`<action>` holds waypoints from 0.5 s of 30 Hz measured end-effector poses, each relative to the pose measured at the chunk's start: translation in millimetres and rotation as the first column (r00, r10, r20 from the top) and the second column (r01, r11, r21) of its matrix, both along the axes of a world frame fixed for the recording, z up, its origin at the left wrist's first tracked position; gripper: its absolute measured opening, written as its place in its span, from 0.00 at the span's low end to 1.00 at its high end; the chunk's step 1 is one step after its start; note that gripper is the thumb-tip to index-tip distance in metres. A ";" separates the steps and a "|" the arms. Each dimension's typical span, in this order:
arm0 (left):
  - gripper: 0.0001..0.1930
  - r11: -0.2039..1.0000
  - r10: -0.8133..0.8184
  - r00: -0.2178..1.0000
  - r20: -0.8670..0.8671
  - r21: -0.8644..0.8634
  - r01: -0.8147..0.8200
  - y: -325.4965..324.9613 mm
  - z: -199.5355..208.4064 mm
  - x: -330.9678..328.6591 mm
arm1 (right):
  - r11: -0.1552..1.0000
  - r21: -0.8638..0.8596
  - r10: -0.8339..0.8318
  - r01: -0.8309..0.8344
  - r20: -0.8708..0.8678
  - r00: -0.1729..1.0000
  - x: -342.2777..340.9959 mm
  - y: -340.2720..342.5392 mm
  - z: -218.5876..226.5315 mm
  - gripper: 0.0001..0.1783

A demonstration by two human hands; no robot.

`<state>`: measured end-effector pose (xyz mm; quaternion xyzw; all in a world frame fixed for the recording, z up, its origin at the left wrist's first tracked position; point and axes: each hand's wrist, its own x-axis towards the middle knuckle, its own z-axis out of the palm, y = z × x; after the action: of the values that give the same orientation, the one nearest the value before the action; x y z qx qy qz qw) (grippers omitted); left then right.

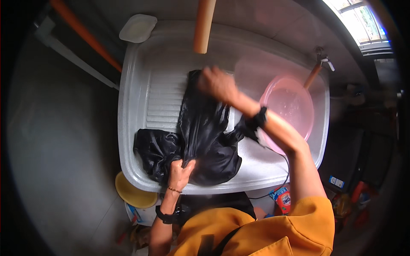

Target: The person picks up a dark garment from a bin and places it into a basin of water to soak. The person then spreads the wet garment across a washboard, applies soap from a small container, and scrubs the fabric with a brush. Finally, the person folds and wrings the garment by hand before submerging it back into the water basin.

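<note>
A wet, shiny black garment (205,123) lies bunched across the ribbed washboard part (161,100) of the white sink (124,123). My left hand (180,173) is closed around a fold of it near the sink's front rim. Over the garment's far end is my right hand (218,85), bent at the wrist and smeared by motion. Its fingers are too blurred to show whether they hold anything. Part of the black cloth spreads left of my left hand, and another part bulges to its right.
A pink basin (308,123) stands in the sink's right side, beside a tap (326,62). An orange pipe (204,25) comes down at the back. A white dish (138,28) sits on the back left corner. Below the front rim are a yellow basin (134,193) and a red-and-blue packet (282,199).
</note>
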<state>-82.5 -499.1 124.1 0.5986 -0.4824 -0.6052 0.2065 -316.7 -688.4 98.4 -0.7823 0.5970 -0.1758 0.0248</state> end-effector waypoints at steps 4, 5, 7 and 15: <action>0.14 0.999 0.038 0.999 -0.029 0.014 -0.038 -3.9 12.2 -4.3 | 0.926 0.082 0.361 -0.369 0.098 0.928 17.7 89.0 7.0 0.19; 0.14 0.999 0.032 0.999 -0.035 0.018 -0.031 -3.3 11.4 -5.1 | 0.977 0.056 0.198 -0.204 0.097 0.975 6.1 71.5 -4.6 0.18; 0.15 1.000 0.019 1.000 0.018 -0.005 -0.019 -3.0 9.1 -3.7 | 0.967 0.210 -0.152 0.141 0.034 0.988 -13.6 18.4 -4.2 0.16; 0.14 0.998 0.069 0.996 -0.050 -0.008 -0.069 -2.8 3.2 -4.3 | 0.995 -0.096 -0.043 0.035 -0.083 0.996 -46.6 -35.2 30.9 0.23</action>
<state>-86.8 -501.9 127.2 0.5988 -0.4590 -0.6101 0.2420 -363.3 -723.7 129.2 -0.7775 0.6039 -0.1708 -0.0408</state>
